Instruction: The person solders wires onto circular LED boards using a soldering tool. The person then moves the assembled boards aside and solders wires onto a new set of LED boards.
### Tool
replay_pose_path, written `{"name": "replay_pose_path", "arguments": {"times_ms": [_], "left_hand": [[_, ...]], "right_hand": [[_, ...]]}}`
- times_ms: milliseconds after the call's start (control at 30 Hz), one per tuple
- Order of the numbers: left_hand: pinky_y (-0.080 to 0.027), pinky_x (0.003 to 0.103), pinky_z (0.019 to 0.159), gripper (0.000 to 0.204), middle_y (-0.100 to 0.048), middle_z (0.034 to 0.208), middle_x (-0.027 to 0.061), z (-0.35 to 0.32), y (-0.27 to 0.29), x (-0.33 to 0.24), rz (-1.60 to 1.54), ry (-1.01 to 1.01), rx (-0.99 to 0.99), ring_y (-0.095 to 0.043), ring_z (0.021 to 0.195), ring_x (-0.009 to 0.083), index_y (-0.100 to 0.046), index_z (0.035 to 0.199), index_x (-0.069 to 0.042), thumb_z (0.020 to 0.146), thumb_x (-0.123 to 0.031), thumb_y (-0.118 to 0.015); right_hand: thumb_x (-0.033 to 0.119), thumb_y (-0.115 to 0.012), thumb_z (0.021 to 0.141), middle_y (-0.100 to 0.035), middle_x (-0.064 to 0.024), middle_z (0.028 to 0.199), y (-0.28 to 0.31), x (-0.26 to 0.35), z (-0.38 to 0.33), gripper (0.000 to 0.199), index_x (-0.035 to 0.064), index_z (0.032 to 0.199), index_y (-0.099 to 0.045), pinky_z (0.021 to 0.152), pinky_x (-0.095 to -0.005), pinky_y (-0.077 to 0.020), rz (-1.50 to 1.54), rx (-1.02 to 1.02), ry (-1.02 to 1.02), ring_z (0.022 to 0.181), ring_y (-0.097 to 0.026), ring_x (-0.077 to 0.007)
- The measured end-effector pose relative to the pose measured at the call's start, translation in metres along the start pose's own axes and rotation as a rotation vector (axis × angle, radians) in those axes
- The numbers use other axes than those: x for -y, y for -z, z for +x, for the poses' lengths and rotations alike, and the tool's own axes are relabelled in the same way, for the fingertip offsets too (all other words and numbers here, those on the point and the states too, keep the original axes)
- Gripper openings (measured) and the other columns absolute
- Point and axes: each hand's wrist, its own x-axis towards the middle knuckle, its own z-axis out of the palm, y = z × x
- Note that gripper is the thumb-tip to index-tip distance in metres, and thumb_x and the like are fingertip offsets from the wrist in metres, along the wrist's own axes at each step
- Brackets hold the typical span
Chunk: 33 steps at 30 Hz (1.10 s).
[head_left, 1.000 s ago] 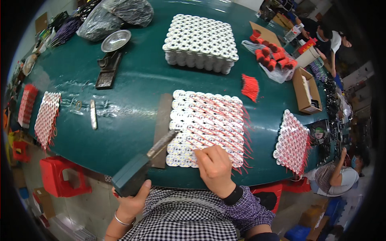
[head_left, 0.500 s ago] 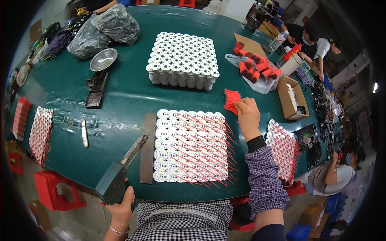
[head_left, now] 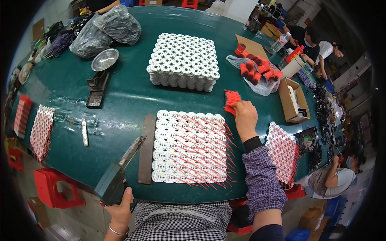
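Observation:
My left hand (head_left: pixel 120 207) is closed round the handle of a dark green soldering gun (head_left: pixel 110 182). Its long metal tip slants up and right, over the lower left of a brown flat bar (head_left: pixel 147 140). Beside the bar lies a square panel of round white circuit boards (head_left: pixel 163 144), with short red wires trailing right from most of them. The leftmost column shows no wires. Beyond the panel's upper right corner, my right hand (head_left: pixel 246 116) has its fingertips pinched at the near end of a bundle of short red wires (head_left: pixel 232 98); the exact grip is partly hidden.
Stacked white spools (head_left: pixel 183 60) stand behind. Wired panels lie left (head_left: pixel 41 130) and right (head_left: pixel 280 150). A metal bowl (head_left: pixel 104 60), black tray (head_left: pixel 95 98), knife (head_left: pixel 85 132), carton (head_left: pixel 292 100) and bagged red rolls (head_left: pixel 259 70) share the green table. Co-workers sit at right.
My right hand has shifted slightly downward at the red wire bundle. The soldering gun stays almost where it was in my left hand. The whole view has moved a little.

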Motion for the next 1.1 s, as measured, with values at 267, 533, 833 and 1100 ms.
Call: {"name": "replay_pose_path", "arguments": {"times_ms": [267,533,833,1100], "left_hand": [[-0.047,0.023,0.053,0.031,-0.066,0.089,0.0085,-0.001,0.006,0.004,0.021,-0.033,0.029,-0.058,0.061,0.0095,-0.063,0.118,0.006,0.088,0.003,-0.070],[-0.049,0.024,0.051,0.036,-0.067,0.106,0.0118,0.002,0.008,0.004,0.003,-0.033,0.066,-0.059,0.062,0.0114,-0.061,0.118,0.005,0.084,0.007,-0.069],[-0.048,0.024,0.051,0.037,-0.067,0.108,0.0119,0.008,0.004,0.013,-0.028,-0.043,0.097,-0.059,0.062,0.0113,-0.060,0.120,0.004,0.084,0.007,-0.070],[-0.045,0.025,0.045,0.043,-0.066,0.107,0.0140,0.003,0.008,0.010,-0.114,0.027,0.027,-0.056,0.057,0.0117,-0.058,0.122,0.004,0.082,0.007,-0.070]], "right_hand": [[0.007,-0.067,0.084,-0.062,-0.0065,0.082,0.002,0.000,-0.001,0.004,0.0087,0.088,-0.065,0.072,-0.0399,-0.0467,-0.038,0.048,-0.008,0.083,-0.061,-0.0269],[0.000,-0.061,0.078,-0.060,-0.0044,0.084,0.005,0.002,0.000,0.014,0.0094,0.086,-0.065,0.076,-0.0377,-0.0451,-0.073,0.067,0.041,0.086,-0.060,-0.0233],[0.004,-0.062,0.078,-0.059,-0.0043,0.084,0.056,0.023,0.014,0.006,0.0094,0.081,-0.063,0.073,-0.0379,-0.0440,-0.198,0.182,0.066,0.086,-0.059,-0.0232],[0.013,-0.073,0.076,-0.070,-0.0066,0.086,0.062,0.055,0.010,0.004,0.0141,0.080,-0.074,0.074,-0.0388,-0.0479,-0.431,0.654,0.016,0.090,-0.068,-0.0251]]}}
